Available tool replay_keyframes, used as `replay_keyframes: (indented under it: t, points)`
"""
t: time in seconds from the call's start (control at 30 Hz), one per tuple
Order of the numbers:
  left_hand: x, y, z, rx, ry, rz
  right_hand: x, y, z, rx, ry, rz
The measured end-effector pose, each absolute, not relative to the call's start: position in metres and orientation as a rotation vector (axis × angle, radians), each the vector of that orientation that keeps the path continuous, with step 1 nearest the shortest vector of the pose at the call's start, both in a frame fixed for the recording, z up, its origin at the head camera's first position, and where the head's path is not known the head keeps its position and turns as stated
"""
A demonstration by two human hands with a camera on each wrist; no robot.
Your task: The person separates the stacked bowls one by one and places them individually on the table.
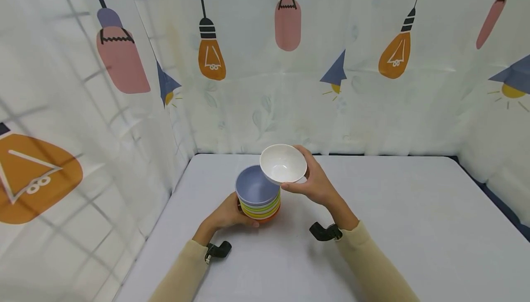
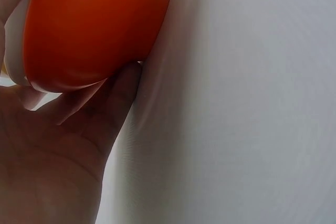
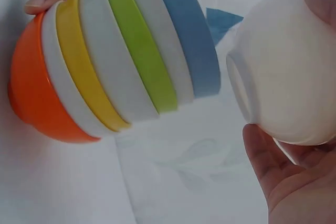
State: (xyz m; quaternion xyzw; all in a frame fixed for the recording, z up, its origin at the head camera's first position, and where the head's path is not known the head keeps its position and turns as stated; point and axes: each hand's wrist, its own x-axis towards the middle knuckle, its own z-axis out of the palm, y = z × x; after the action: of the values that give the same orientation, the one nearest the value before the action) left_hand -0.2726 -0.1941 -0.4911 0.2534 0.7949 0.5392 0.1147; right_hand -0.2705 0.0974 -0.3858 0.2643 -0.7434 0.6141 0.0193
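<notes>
A nested stack of bowls (image 1: 256, 187) stands on the table, a blue bowl (image 3: 191, 30) on top and an orange bowl (image 2: 94, 30) at the bottom. White, green and yellow rims show between them. My left hand (image 1: 229, 212) grips the stack low on its left side, thumb and fingers round the orange bowl. Up above the stack's right side, my right hand (image 1: 312, 180) holds a white bowl (image 1: 283, 164) between thumb and fingers. This bowl tilts so its inside faces the head camera. In the right wrist view its foot ring points toward the stack, with a gap between them.
The white table (image 1: 406, 219) reaches out to the right of the hands. Behind it hangs a pale curtain (image 1: 248, 113) printed with lamps, and another stretch runs along the left side. Each wrist wears a small black camera mount (image 1: 325, 231).
</notes>
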Motion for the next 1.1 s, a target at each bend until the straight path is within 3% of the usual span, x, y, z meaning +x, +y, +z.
replay_keyframes:
  t: [0.47,0.83,1.1]
  points:
    - [-0.271,-0.193,-0.491,0.712,2.325,1.57,-0.282,0.125,-0.387,0.713,-2.367,1.839]
    - [-0.271,-0.194,-0.492,0.693,2.334,1.563,-0.275,0.153,-0.365,0.611,-2.393,1.787]
    - [-0.271,-0.194,-0.492,0.701,2.329,1.561,-0.297,0.185,-0.386,0.468,-2.381,1.765]
